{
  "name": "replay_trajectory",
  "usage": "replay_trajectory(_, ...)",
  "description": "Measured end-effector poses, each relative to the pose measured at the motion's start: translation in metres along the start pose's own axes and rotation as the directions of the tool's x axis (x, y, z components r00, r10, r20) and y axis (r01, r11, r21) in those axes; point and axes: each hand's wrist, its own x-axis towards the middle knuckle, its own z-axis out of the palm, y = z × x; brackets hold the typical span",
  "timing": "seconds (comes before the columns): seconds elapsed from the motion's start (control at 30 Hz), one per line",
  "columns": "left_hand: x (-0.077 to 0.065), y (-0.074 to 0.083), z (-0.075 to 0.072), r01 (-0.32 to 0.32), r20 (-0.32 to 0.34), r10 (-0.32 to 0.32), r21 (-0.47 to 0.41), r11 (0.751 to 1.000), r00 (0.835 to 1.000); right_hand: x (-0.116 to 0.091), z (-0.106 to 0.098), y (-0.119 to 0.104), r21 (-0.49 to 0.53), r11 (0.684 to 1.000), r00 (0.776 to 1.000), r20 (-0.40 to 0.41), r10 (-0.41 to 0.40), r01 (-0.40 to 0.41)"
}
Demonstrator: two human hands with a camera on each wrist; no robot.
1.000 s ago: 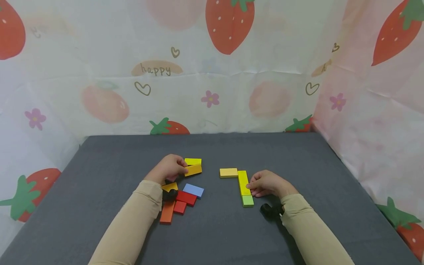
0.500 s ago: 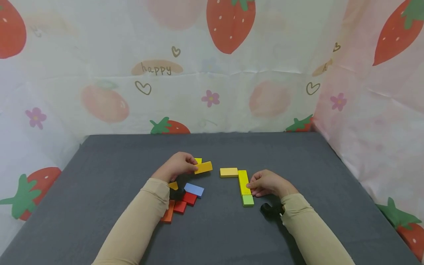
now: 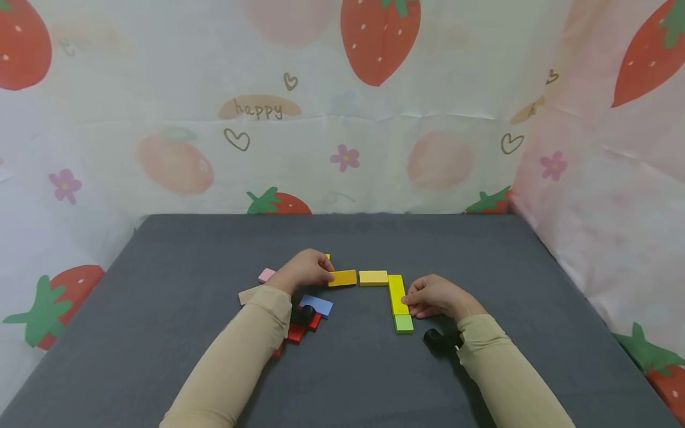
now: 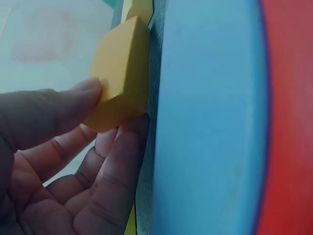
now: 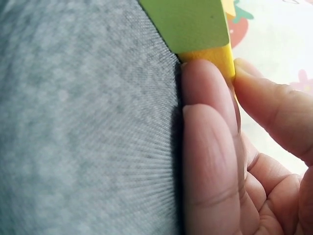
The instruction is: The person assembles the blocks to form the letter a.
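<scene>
Between thumb and fingers, my left hand (image 3: pixel 306 268) pinches one end of an orange-yellow block (image 3: pixel 342 278); the left wrist view shows the thumb on this block (image 4: pixel 120 63) and fingers beneath. Its free end lies just left of a pale yellow block (image 3: pixel 373 278), with a narrow gap visible from above. That pale block meets the top of a bright yellow block (image 3: pixel 396 295), below which a green block (image 3: pixel 404 324) continues. My right hand (image 3: pixel 440 297) holds the bright yellow block, thumb over its edge and fingers along its right side; the green block (image 5: pixel 195 27) stands before the fingertips.
Under and around my left forearm lie a blue block (image 3: pixel 317 305), red blocks (image 3: pixel 295 333), a pink block (image 3: pixel 266 274) and a beige block (image 3: pixel 248 295). A yellow block is mostly hidden behind the left hand. Grey cloth (image 3: pixel 353 380) covers the table; a printed curtain stands behind.
My left hand has carried the orange-yellow block rightward from beside the other yellow block to the pale yellow one. The right hand has stayed at the bright yellow block. The view shifted slightly.
</scene>
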Motion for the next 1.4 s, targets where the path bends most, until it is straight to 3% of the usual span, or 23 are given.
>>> replay_trajectory(0.37,0.003,0.005,0.003,0.040,0.016,-0.041,0.067,0.997,0.999,0.000,0.000,0.000,0.008,1.000,1.000,0.013,-0.004,0.004)
replay_trajectory(0.93,0.001,0.014,0.009,0.059,-0.037,-0.056,0.087,0.994,0.998,-0.002,0.002,-0.001,0.009,1.000,1.000,-0.009,-0.002,0.002)
replay_trajectory(1.4,0.001,0.014,0.009,0.026,-0.072,-0.016,0.142,0.990,0.997,0.000,0.002,0.000,-0.003,1.000,1.000,-0.009,-0.014,0.014)
